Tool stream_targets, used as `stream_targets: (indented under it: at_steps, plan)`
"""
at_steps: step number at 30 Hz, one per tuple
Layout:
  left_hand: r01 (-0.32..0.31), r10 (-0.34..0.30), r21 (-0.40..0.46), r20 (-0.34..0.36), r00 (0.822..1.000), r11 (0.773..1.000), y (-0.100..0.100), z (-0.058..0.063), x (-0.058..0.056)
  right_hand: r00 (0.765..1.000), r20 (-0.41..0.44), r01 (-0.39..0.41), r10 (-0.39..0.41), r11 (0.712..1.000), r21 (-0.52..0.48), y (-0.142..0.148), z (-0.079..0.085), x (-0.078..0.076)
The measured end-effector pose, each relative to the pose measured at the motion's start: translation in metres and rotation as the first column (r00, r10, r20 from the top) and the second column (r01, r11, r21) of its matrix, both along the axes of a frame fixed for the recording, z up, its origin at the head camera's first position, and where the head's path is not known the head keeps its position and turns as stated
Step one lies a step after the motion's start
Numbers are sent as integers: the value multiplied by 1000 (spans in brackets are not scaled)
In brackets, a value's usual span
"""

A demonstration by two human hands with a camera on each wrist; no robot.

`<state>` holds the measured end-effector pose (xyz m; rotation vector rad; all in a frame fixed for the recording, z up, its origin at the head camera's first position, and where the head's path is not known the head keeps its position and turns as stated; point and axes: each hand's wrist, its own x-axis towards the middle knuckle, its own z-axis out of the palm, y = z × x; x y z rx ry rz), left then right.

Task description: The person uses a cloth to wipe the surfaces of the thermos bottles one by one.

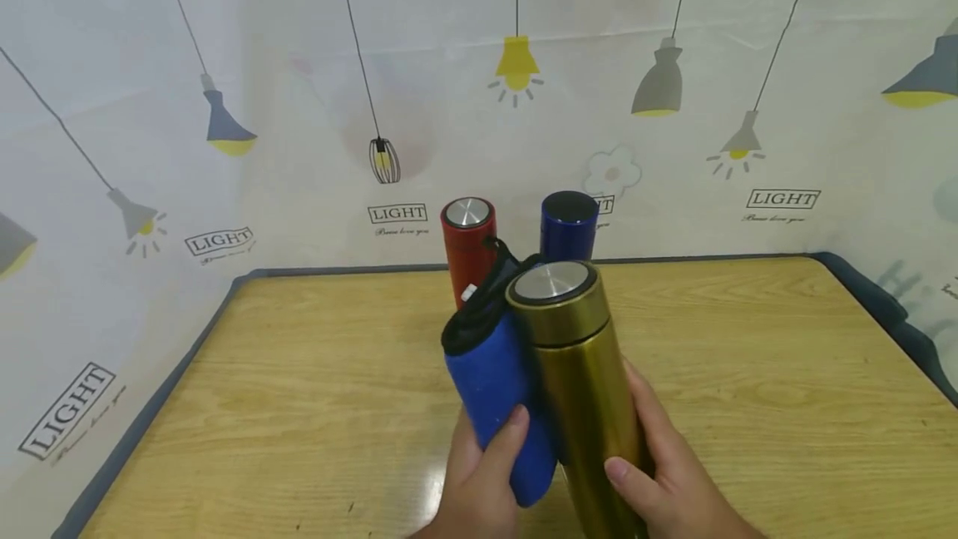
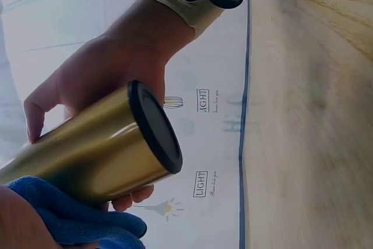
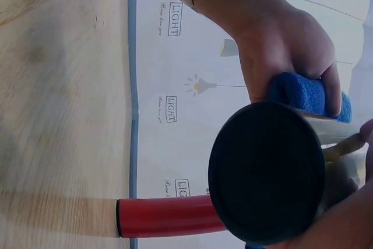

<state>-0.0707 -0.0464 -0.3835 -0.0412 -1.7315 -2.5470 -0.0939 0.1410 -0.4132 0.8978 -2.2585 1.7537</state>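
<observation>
- Step in hand, best guess: wiping down the gold flask (image 1: 587, 398) with the blue cloth (image 1: 479, 393).
- Gold flask was up off the table (image 1: 299, 406), tilted, well short of the far edge and a bit right of that edge's middle.
- Right hand (image 1: 669, 472): grip wrapped round the lower body of the gold flask, thumb in front.
- Left hand (image 1: 482, 485): grip clasped on the blue cloth, thumb over the front; cloth lay against the flask's left side.
- Next move probably called for a firm right grip, maybe a turn of the flask, plus light cloth pressure along the wall.
- Gold flask: smooth, glossy, metal-looking cylinder; lid (image 1: 554, 281) had a brushed silver disc in a dark ring; base (image 3: 265, 173) was round, flat, black.
- Blue cloth: soft, terry-like, folded into a thick roll, black edging, thin black loop on top.
- Red flask (image 1: 467, 260): slim, upright near the table's far edge, silver disc on top.
- Blue flask (image 1: 569, 231): shiny, dark top, right of the red one; foot hidden.
</observation>
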Motion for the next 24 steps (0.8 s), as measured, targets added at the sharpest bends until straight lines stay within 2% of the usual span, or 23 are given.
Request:
stream_targets:
  at_steps: [4, 7, 10, 14, 16, 19, 22, 24]
  plan:
    - [-41, 41, 23, -28, 999, 999, -3, -1, -2, 996, -73, 44, -41, 998, 52, -3, 7, 2]
    - [-42, 43, 26, -64, 997, 999, -5, -4, -3, 993, -106, 54, -48, 997, 55, -6, 13, 4]
    - [-25, 27, 27, -98, 995, 999, -4, -7, -3, 994, -78, 76, -72, 996, 47, -7, 17, 5]
    - [28, -27, 14, -117, 993, 999, 1, -11, 1, 988, 34, 145, -149, 986, 83, -5, 21, 8]
    - [52, -50, 18, -97, 994, 998, 4, -12, 4, 982, 66, 172, -180, 979, 106, -4, 22, 8]
    - [73, -72, 33, -52, 996, 997, 7, -14, 8, 980, 45, 190, -195, 977, 94, -3, 21, 7]
    - [94, -94, 51, -7, 996, 994, 9, -15, 11, 983, 10, 184, -184, 983, 24, -2, 18, 6]
    - [132, -131, 62, -9, 991, 989, 9, -15, 13, 984, 13, 176, -175, 984, -26, -2, 17, 6]
